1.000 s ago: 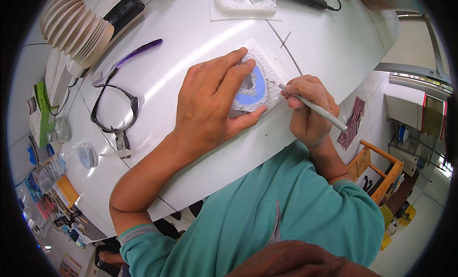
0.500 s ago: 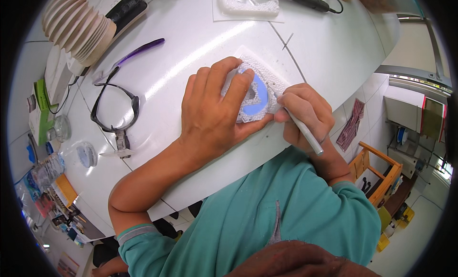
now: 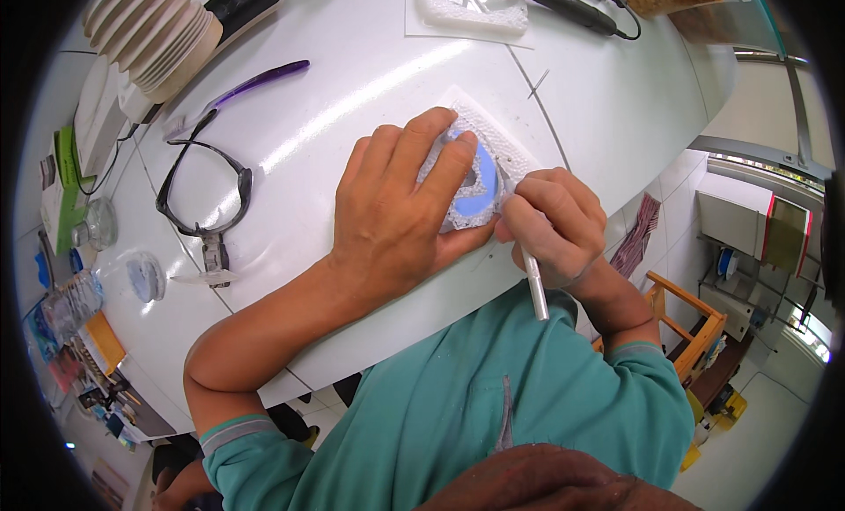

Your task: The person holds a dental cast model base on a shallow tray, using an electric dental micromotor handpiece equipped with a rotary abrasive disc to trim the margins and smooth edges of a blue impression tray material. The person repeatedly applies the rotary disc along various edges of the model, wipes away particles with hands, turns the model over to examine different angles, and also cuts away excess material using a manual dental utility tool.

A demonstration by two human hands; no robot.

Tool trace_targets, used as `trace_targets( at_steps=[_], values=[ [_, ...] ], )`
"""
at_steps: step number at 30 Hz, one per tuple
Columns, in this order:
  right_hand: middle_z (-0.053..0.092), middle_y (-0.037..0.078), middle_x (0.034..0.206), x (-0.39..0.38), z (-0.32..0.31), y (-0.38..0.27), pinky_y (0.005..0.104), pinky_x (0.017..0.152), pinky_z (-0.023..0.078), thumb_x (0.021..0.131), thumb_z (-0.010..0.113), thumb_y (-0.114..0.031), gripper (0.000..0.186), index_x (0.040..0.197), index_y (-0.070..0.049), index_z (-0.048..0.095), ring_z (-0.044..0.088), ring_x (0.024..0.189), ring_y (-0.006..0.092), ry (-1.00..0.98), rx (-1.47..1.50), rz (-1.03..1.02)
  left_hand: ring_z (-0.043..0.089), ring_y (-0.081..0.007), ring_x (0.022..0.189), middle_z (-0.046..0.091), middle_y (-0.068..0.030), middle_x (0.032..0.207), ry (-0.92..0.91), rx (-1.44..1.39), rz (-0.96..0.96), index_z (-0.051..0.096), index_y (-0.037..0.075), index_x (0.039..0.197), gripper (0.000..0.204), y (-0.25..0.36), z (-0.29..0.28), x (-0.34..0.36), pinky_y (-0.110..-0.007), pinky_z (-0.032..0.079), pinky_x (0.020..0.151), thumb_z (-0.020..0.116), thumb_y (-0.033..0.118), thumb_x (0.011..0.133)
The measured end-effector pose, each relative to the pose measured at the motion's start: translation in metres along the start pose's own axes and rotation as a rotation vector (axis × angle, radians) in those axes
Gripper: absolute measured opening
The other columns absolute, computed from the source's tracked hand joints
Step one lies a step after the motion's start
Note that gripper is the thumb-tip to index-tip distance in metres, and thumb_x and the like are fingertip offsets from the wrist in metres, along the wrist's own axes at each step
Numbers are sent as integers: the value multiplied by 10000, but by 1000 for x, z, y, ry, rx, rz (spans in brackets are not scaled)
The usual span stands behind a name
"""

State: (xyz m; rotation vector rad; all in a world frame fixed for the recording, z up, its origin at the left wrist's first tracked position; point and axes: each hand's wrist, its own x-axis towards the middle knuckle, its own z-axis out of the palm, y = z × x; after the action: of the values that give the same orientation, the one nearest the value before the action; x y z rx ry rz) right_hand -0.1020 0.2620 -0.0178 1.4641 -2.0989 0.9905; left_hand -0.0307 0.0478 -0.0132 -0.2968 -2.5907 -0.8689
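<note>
On the white table lies a white, bumpy-textured slab [image 3: 509, 141] with a smooth blue patch [image 3: 481, 203] set in its surface. My left hand [image 3: 383, 207] grips it, with the fingertips on its far edge and top and the thumb along its near side. My right hand [image 3: 559, 225] holds a slim silver, pen-shaped hand tool [image 3: 535, 291] in a closed grip. The tool's tip points at the slab, right beside the blue patch. My fingers hide the exact tip and part of the slab.
Left of my hands lie black-framed glasses [image 3: 246, 194] and a purple toothbrush [image 3: 261, 81]. A ribbed suction hose [image 3: 145, 36] stands far left. At the back are a black handpiece [image 3: 568, 5] and another white textured block [image 3: 502, 20]. A thin metal pin [image 3: 539, 84] lies right of the slab.
My right hand has turned the tool so its back end swings left and toward me, and its tip sits closer to the blue patch. The left hand keeps its grip. The whole view shifts slightly.
</note>
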Motion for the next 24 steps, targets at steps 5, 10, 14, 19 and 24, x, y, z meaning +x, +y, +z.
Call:
trace_targets(
  at_steps=[5,10,14,19,24],
  values=[
    [612,73,818,2,-1,-1,324,575,514,622,818,-147,362,945,-12,725,636,703,227,1,-4,-4,654,-336,1041,655,-160,1403,-14,12,-5,709,42,1287,783,2,-1,0,-435,553,874,1005,349,630],
    [605,74,824,2,-2,0,323,578,514,635,814,-126,335,939,-23,719,635,712,228,-18,5,1,653,-337,1037,652,-162,1408,-3,16,0,709,43,1287,767,2,0,-1,-439,554,866,996,306,626],
    [606,73,828,2,-2,1,321,576,515,641,812,-114,323,938,-27,719,636,716,226,-20,10,-4,653,-334,1027,649,-165,1409,1,31,11,703,43,1297,761,2,1,-1,-442,555,863,989,311,645],
    [609,73,823,4,-2,-2,316,567,513,663,833,-82,296,928,-24,715,635,687,216,-3,9,39,651,-329,1012,647,-167,1406,-2,62,38,694,36,1310,769,2,0,-1,-439,554,854,984,342,667],
    [615,70,802,2,1,-1,319,566,518,676,833,-67,279,928,-20,722,644,671,215,57,25,68,647,-330,1003,644,-181,1401,1,93,67,688,31,1321,750,0,1,-1,-435,554,840,970,394,728]
  ],
)
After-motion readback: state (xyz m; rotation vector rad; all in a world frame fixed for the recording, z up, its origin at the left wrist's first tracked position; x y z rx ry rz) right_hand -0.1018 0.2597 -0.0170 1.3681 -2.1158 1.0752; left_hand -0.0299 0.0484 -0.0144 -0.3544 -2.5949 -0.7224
